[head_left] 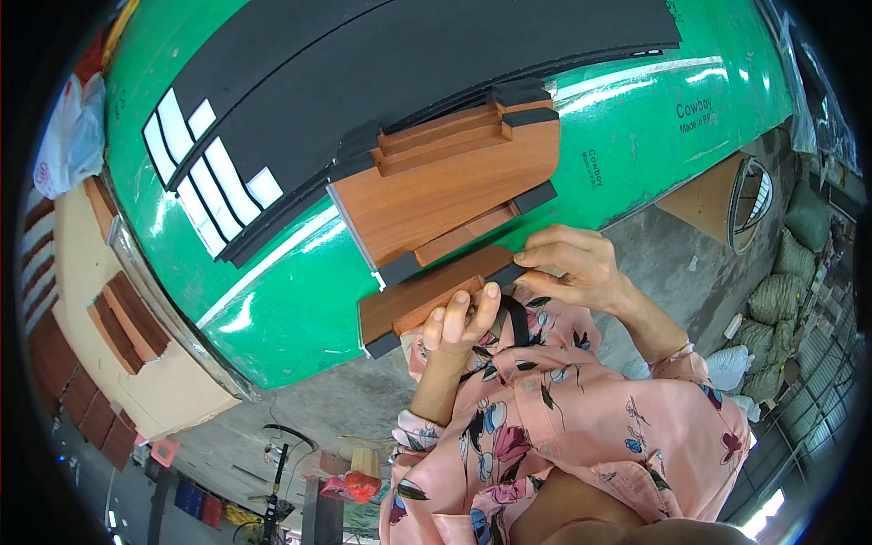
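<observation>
A brown wood-grain panel (427, 289) with a raised brown block on its near side is held at the green table's near edge. My left hand (459, 322) grips it from the near side, fingertips over the raised block. At its right end my right hand (568, 265) pinches the black edging, thumb and fingers together. A loose black strip (518, 322) hangs below, between my hands; where its upper end goes is hidden. Just beyond lies a larger wood-grain piece (445, 195) with raised brown blocks and black edging, flat on the table.
Long black sheets (363, 82) and white rectangles (213, 173) lie across the green-covered table (291, 354). At left, another brown piece (129, 322) rests on cardboard (182, 391) beside a plastic bag (71, 136). A cardboard tube (704, 204) and stuffed sacks (772, 300) stand at right.
</observation>
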### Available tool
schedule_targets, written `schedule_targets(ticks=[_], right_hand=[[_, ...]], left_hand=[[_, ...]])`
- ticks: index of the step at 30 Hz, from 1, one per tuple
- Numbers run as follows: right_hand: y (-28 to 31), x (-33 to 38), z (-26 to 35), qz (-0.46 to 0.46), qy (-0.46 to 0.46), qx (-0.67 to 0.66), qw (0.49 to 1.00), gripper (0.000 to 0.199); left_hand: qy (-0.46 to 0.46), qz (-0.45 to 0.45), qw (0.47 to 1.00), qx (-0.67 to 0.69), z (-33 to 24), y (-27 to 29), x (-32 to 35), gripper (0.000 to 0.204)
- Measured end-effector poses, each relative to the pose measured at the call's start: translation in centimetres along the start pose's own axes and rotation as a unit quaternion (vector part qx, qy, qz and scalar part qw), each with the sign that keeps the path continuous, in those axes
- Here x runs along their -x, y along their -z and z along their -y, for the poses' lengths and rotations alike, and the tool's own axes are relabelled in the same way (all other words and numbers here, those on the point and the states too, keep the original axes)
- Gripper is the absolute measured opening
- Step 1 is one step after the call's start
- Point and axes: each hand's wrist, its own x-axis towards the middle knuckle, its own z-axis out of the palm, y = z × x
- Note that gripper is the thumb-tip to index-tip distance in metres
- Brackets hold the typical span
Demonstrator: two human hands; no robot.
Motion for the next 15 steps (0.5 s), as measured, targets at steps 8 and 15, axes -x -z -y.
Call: schedule_targets(ticks=[8,15], right_hand=[[-0.2,0.6,0.2,-0.022,-0.111,-0.107,0.988,0.032],[-1.2,0.4,1.3,-0.014,0.135,0.212,0.968,0.042]], left_hand=[[0.008,-0.011,1.0,0.014,0.0,-0.2,0.3,0.038],[0.035,-0.011,0.999,0.035,-0.3,-0.3,0.5,0.036]])
